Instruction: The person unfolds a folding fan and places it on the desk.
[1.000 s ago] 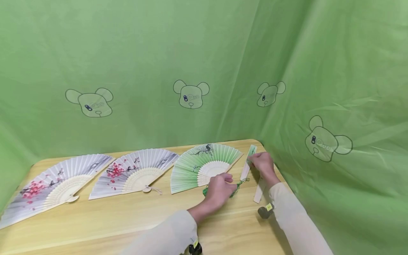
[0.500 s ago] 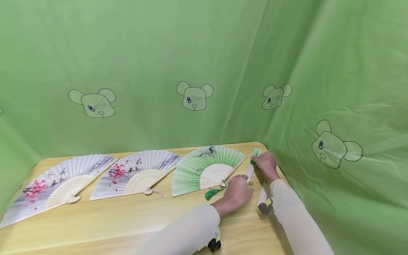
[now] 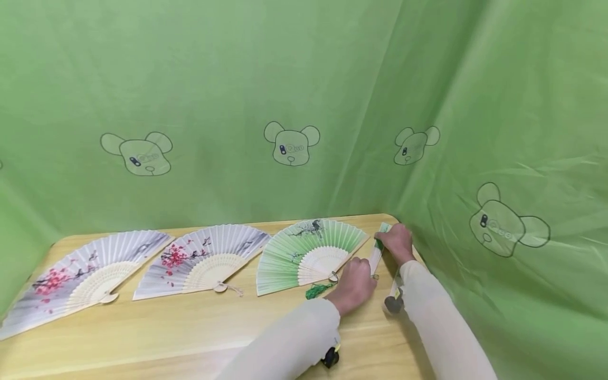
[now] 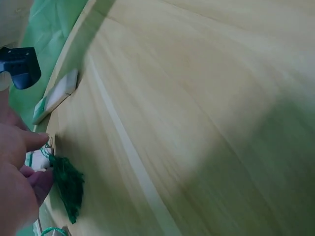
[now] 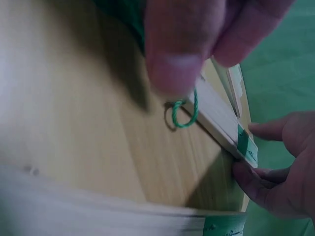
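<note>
Two hands grasping one folded fan (image 5: pixel 218 114): right hand (image 3: pixel 398 243) pinches green far end, left hand (image 3: pixel 355 285) pinches near end. Fan at right side of table (image 3: pixel 190 327), between open green fan (image 3: pixel 311 257) and second folded fan (image 4: pixel 57 94). Green tassel (image 4: pixel 68 184) beside left hand. Two grey blossom fans (image 3: pixel 210 259) spread farther left.

Near tabletop (image 3: pixel 190 330) passable, fans (image 3: pixel 211 258) obstructing beyond

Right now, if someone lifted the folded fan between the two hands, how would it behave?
The folded fan would probably feel stiff, since it lies closed in a straight, narrow bar. It should hardly roll, as its sides look flat. Its green cord loop, thin and curling, would probably flop.
</note>
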Demonstrator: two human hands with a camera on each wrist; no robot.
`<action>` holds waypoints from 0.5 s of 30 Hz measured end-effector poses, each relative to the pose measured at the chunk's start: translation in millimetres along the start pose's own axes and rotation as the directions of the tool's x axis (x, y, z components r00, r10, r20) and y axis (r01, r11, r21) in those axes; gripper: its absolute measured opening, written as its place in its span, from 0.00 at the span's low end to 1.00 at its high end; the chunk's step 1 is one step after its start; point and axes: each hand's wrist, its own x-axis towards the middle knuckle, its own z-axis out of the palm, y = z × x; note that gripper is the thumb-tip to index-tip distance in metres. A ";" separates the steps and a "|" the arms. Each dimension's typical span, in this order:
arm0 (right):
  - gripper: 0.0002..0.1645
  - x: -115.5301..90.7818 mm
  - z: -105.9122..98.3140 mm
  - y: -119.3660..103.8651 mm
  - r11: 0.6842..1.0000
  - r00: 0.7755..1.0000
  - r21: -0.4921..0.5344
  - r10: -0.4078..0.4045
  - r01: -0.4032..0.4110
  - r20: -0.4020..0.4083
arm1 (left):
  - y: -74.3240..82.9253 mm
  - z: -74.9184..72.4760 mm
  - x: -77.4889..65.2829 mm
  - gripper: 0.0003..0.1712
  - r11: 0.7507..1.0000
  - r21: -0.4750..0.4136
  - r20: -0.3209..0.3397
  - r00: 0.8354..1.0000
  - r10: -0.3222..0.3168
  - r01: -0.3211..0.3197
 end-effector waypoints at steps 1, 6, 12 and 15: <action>0.27 1.2 1.2 0.2 1.000 1.000 -0.007 0.001 -0.001 -0.003 | 0.0 1.0 0.8 0.13 1.000 0.014 0.005 1.000 -0.002 0.002; 0.23 5.6 1.7 -1.3 1.000 1.000 -0.011 0.003 -0.003 0.009 | 2.1 6.7 4.2 0.14 0.993 0.121 0.005 1.000 -0.017 0.016; 0.23 7.7 -1.6 -2.8 0.999 0.999 -0.031 -0.035 0.036 0.028 | 5.2 8.0 4.1 0.11 0.989 0.143 -0.006 0.999 -0.032 0.032; 0.25 7.2 -0.8 -1.4 1.000 0.998 -0.007 -0.027 0.028 0.052 | 5.6 9.3 2.7 0.11 0.990 0.138 -0.010 0.999 -0.036 0.037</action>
